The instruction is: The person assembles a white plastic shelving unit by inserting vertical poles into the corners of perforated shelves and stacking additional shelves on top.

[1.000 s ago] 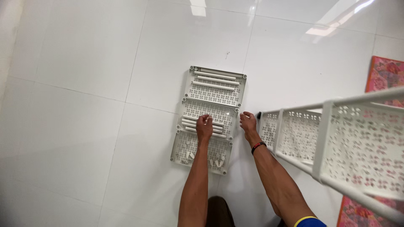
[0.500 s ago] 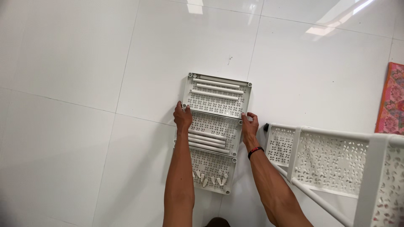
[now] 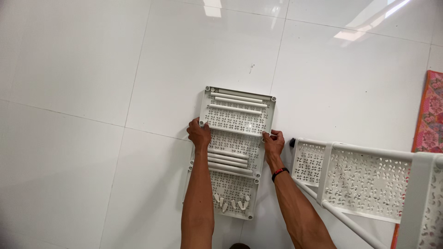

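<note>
Three white perforated plastic shelf trays lie in an overlapping row on the white tiled floor. The far tray carries white tubes, and my left hand grips its near left corner while my right hand grips its near right corner. The middle tray holds more white tubes across it. In the near tray lie several small white pegs.
An assembled white perforated rack on a small black wheel stands at the right, close to my right arm. A pink patterned rug edges the right side. Glossy white floor tiles surround the trays.
My hands moved from the middle of the stack out to the far tray's two near corners. The view shifted, and the rack now sits lower right.
</note>
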